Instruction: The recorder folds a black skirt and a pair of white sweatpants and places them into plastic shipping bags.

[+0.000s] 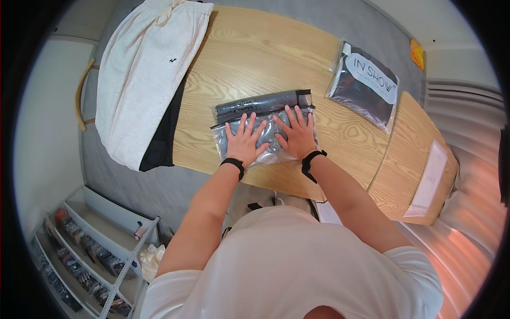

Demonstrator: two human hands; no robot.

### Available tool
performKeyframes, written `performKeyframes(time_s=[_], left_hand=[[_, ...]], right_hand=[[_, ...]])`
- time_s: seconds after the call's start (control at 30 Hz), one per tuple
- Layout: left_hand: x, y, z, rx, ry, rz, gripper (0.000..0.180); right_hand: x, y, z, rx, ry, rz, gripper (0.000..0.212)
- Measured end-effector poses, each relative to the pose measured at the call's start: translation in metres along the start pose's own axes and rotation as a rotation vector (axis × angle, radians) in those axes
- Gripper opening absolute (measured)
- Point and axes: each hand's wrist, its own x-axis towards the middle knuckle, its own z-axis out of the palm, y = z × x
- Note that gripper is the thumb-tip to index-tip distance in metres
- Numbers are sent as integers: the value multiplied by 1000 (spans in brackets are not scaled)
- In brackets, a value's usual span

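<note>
Wooden tabletop [255,48]: left hand [244,143] and right hand [299,138], grip splayed, empty, rest on a seemingly folded bag [270,126].

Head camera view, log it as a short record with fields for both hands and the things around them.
left hand: palm down, fingers spread, on plastic bag
right hand: palm down, fingers spread, same bag
surface: wood-grain table
table left: white garment over black cloth
table right: clear packet, dark contents, pale oval label
</note>
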Motion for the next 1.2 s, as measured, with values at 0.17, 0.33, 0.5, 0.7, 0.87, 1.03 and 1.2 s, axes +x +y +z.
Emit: performKeyframes(time_s=[0.17, 0.33, 0.5, 0.7, 0.87, 1.03, 1.2], left_hand=[[-2, 0, 1, -15, 37, -7, 65], [15, 3, -11, 18, 87, 12, 69], [34, -15, 0, -41, 90, 48, 70], [40, -16, 2, -60, 36, 50, 71], [39, -15, 1, -94, -18, 30, 71], [41, -17, 3, -34, 3, 19, 73], [45, -19, 1, -32, 7, 48, 73]], right_hand=[[0, -4, 2, -30, 9, 4, 52], [11, -27, -1, 7, 66, 86, 55], [37, -21, 2, 48, 2, 66, 50], [38, -17, 10, 45, -38, 82, 48], [37, -17, 14, 45, -75, 92, 47], [40, -18, 12, 30, -36, 78, 48], [41, -15, 16, 17, 43, 53, 50]])
